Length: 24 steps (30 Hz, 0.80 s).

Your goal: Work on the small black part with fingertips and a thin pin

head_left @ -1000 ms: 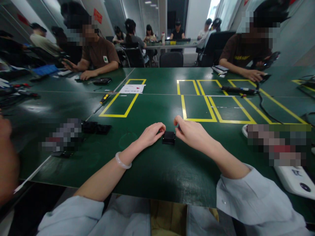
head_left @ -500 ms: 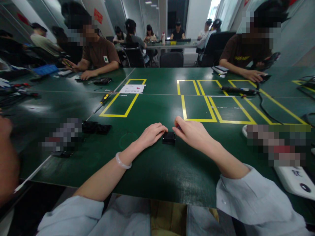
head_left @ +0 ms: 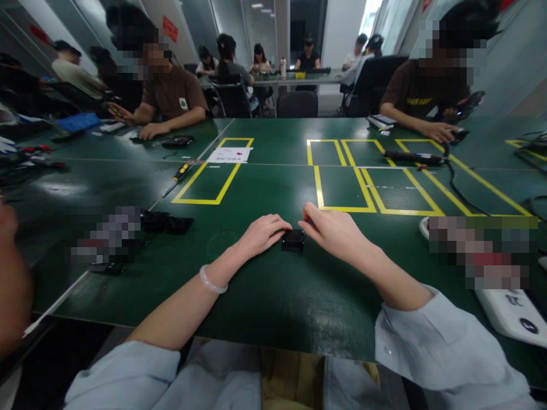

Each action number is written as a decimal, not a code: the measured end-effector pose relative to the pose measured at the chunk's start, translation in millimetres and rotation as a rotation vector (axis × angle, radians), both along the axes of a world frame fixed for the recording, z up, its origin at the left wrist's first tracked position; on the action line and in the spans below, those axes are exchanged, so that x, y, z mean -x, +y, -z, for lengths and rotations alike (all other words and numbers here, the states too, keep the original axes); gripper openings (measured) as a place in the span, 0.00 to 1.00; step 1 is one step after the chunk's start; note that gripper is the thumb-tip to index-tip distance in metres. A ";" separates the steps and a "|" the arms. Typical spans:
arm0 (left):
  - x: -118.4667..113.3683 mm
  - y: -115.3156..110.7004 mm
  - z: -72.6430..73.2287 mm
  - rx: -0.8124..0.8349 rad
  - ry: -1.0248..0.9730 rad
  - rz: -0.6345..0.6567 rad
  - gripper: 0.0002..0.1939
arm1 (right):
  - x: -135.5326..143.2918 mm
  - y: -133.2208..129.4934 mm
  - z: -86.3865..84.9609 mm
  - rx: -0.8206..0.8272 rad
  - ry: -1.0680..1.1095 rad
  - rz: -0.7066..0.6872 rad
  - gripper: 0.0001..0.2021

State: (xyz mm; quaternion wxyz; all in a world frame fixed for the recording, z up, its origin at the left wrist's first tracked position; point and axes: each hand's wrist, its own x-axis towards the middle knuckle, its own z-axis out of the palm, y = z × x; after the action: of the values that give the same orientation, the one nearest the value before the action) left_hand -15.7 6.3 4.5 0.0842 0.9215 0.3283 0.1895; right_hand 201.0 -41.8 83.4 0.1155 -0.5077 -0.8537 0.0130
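A small black box-like part (head_left: 293, 241) lies on the green tabletop (head_left: 256, 302) in front of me. The fingers of my left hand (head_left: 265, 233) are bent together and their tips press on its left upper edge. On the other side, my right hand (head_left: 333, 230) is closed, with thumb and forefinger pinched near the part's right edge. Something small and dark may be between those fingers, but it is too hidden to name. A pale bracelet (head_left: 213, 281) circles my left wrist.
A yellow-black screwdriver (head_left: 180, 172) and a paper sheet (head_left: 229, 155) lie ahead by yellow tape rectangles. Black parts (head_left: 167, 221) are on the left, a white phone-like object (head_left: 510, 313) on the right. Two co-workers (head_left: 177, 91) (head_left: 421, 91) sit opposite; another person's arm (head_left: 15, 273) shows at left.
Hardly anything differs. Both hands stay at the black part, and the view shifts very slightly.
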 end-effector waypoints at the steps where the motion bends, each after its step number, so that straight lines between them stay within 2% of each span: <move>1: 0.4 0.3 0.1 -0.001 0.003 0.004 0.10 | -0.3 0.2 0.2 0.000 -0.001 0.000 0.10; 12: -1.5 0.0 0.2 0.016 -0.017 -0.034 0.10 | -0.4 3.1 3.6 0.012 -0.004 0.006 0.09; 24: -3.0 1.4 -4.3 0.056 -0.021 -0.020 0.09 | -1.3 2.7 3.3 0.017 0.037 -0.030 0.07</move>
State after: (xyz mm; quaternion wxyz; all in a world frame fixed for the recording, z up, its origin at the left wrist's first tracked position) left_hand -12.7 7.7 8.7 0.1115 0.9135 0.3417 0.1907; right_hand 202.3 -39.1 80.2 0.1268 -0.4956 -0.8587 0.0311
